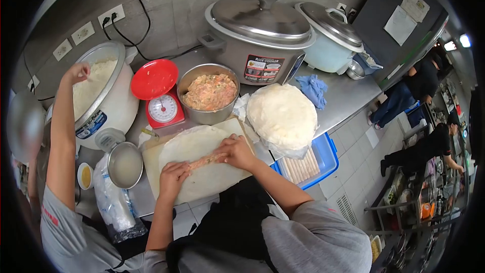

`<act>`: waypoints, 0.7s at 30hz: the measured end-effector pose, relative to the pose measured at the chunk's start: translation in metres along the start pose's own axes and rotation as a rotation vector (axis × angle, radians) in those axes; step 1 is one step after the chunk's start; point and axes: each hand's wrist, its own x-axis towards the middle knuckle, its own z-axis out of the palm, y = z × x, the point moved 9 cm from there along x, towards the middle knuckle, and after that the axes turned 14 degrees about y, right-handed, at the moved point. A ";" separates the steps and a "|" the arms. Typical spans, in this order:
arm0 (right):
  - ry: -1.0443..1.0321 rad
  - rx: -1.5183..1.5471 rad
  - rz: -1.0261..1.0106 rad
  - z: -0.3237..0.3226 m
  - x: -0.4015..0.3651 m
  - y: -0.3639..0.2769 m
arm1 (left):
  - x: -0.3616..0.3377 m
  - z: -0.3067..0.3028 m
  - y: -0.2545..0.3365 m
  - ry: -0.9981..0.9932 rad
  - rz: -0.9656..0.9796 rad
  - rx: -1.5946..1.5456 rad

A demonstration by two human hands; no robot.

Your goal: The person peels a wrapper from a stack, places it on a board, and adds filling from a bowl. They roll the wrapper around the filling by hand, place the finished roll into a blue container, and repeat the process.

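Note:
A pale round wrapper (pixel 189 144) lies across a board (pixel 150 164) in front of me, with more wrapper spread toward my body. On it rests a thin log of pinkish minced filling (pixel 206 162). My left hand (pixel 174 176) has its fingers closed round the log's left end. At the right end, the curled fingers of my right hand (pixel 235 151) press on the filling. Behind the board stands a steel pot of minced filling (pixel 209 93). A tall stack of round wrappers (pixel 281 114) sits to the right of my right hand.
A co-worker's hand (pixel 78 73) reaches into a rice-filled cooker (pixel 118 91) at left. Near it are a red scale (pixel 162 108), a small steel pan (pixel 125 165) and a plastic bag (pixel 112 197). A blue tub (pixel 326 164) holds several pale rolls. Large rice cookers (pixel 257 35) line the wall.

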 end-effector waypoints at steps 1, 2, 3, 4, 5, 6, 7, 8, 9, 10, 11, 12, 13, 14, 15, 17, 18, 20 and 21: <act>-0.018 -0.014 -0.024 0.006 -0.002 0.001 | -0.002 0.009 -0.006 -0.008 0.006 0.061; -0.007 0.027 -0.021 0.008 -0.003 0.003 | -0.001 0.013 -0.007 -0.027 0.006 0.068; 0.002 0.068 -0.020 0.006 -0.002 0.006 | 0.001 0.017 -0.008 -0.045 0.004 0.076; 0.005 0.114 -0.018 0.001 0.000 0.004 | 0.003 0.018 -0.005 -0.063 -0.005 0.087; 0.065 0.105 -0.038 -0.009 0.001 0.001 | 0.004 0.020 -0.002 -0.082 -0.024 0.077; 0.094 0.090 -0.063 -0.014 -0.001 0.004 | 0.007 0.022 0.004 -0.100 -0.052 0.072; 0.120 0.076 -0.092 -0.018 -0.004 0.009 | 0.007 0.030 0.006 -0.085 -0.010 0.064; 0.095 0.055 -0.082 -0.016 -0.008 0.022 | 0.006 0.041 0.008 -0.070 0.032 0.055; 0.074 0.030 -0.072 -0.011 -0.013 0.032 | 0.008 0.049 0.013 -0.087 0.043 0.035; 0.072 0.043 -0.049 -0.011 -0.013 0.032 | 0.013 0.058 0.020 -0.102 0.061 0.012; 0.078 0.049 -0.026 -0.015 -0.011 0.029 | 0.019 0.066 0.029 -0.140 0.068 0.052; 0.088 0.048 0.000 -0.021 -0.008 0.025 | 0.024 0.075 0.040 -0.179 0.080 0.086; 0.110 0.024 0.028 -0.029 -0.007 0.021 | 0.026 0.087 0.045 -0.188 0.083 0.092; 0.102 0.010 0.027 -0.029 -0.010 0.028 | 0.027 0.100 0.048 -0.195 0.088 0.097; 0.096 -0.005 0.026 -0.029 -0.013 0.035 | 0.030 0.108 0.053 -0.202 0.095 0.101; 0.087 -0.020 0.041 -0.029 -0.020 0.046 | 0.032 0.121 0.055 -0.238 0.070 0.111; 0.081 -0.020 0.056 -0.031 -0.019 0.043 | 0.031 0.123 0.055 -0.258 0.055 0.117; 0.077 -0.019 0.065 -0.040 -0.021 0.030 | 0.029 0.109 0.057 -0.244 0.052 0.095; 0.078 -0.023 0.055 -0.050 -0.021 0.018 | 0.028 0.099 0.058 -0.235 0.050 0.083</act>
